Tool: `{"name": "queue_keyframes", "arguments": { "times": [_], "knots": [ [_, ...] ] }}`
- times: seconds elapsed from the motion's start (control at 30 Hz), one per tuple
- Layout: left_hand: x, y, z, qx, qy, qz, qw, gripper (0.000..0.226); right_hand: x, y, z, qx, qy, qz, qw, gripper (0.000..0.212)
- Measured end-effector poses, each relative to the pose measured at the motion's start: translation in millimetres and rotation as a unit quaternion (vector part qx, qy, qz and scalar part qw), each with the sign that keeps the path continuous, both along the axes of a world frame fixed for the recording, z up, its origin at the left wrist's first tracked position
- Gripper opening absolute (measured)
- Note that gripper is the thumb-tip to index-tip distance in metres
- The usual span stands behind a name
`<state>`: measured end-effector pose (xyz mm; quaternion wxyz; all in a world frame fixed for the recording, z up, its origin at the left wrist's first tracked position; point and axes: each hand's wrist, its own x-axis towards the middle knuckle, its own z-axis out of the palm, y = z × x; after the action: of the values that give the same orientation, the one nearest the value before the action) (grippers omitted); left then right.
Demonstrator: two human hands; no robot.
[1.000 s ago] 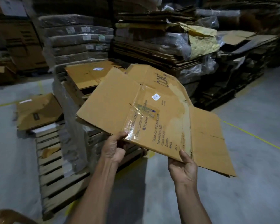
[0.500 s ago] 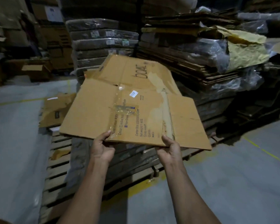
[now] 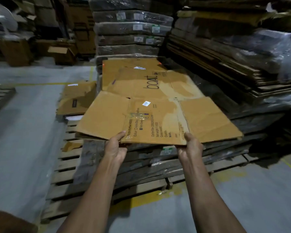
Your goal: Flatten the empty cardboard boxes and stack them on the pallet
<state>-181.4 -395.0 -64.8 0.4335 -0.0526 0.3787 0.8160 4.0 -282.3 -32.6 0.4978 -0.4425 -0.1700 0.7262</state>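
The person holds a flattened brown cardboard box (image 3: 151, 118) by its near edge, out over the wrapped stack on the slatted wooden pallet (image 3: 64, 175). The left hand (image 3: 115, 147) pinches the edge with the thumb on top, right by the shiny clear tape over the printed label; the right hand (image 3: 190, 145) does the same farther along, thumb pressed on the upper face and fingers tucked underneath (those I cannot see). The sheet lies nearly level, its side flaps spread wide, its far part with the "boat" lettering resting on another flat brown cardboard sheet (image 3: 133, 64) that already tops the stack. Whether the near part touches the stack I cannot tell. A smaller creased brown carton (image 3: 76, 98) sits on the pallet's far left corner. Taller plastic-wrapped bundles of flattened cardboard (image 3: 133, 29) rise behind, on a grey concrete floor (image 3: 23, 132).
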Motion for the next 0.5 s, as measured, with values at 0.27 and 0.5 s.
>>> {"name": "queue_keyframes", "arguments": {
  "times": [0.27, 0.5],
  "knots": [
    [-66.5, 61.9, 11.7, 0.033, -0.033, 0.016, 0.999, 0.049, -56.3, 65.8, 1.5, 0.016, 0.036, -0.024, 0.999, 0.039],
    [-123.0, 108.8, 27.5, 0.042, -0.019, -0.006, 0.999, 0.036, -111.4, 116.1, 10.5, 0.013, 0.097, -0.028, 0.995, 0.032]
  ]
}}
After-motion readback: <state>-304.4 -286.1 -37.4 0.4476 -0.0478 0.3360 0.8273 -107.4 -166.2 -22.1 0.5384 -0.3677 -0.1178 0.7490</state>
